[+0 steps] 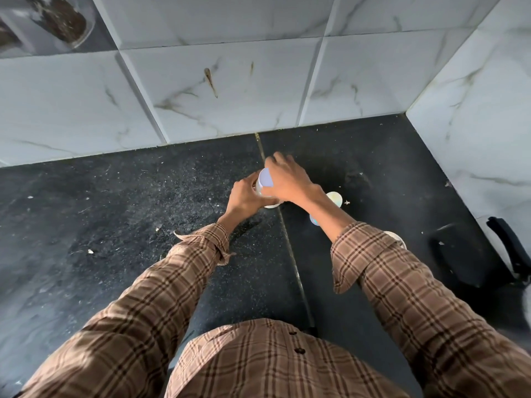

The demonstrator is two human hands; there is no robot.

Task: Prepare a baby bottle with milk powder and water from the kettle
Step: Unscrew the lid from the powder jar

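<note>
Both hands met over the middle of a dark speckled counter (129, 202). The left hand (244, 196) had its fingers curled round the side of a pale bottle (265, 179), which stood or was held just above the counter; whether its base touched the surface could not be told. The right hand (287, 179) came over the top of the bottle from the right, fingers bent down over its far side, gripping it. What lay under the palm was hidden.

Just right of the hands, partly behind the right forearm, sat a small round whitish object (334, 198) and a smaller pale blue piece (313, 221); what they were could not be made out. Another pale rim (398, 237) peeked out past the right cuff.

A black kettle (471, 251) with a looped handle stood near the right edge, well apart from the bottle. Open counter stretched wide to the left of the hands and toward the near edge, dotted with crumbs and flecks. A thin seam (287, 242) ran through the counter from far to near, passing beneath the hands.

White marble-veined tile wall (230, 90) closed the far side, and a second tiled wall (482, 116) closed the right, forming a corner. At the far left, a glass jar (63, 21) with dark contents showed. The sleeves (416, 297) were brown plaid.
</note>
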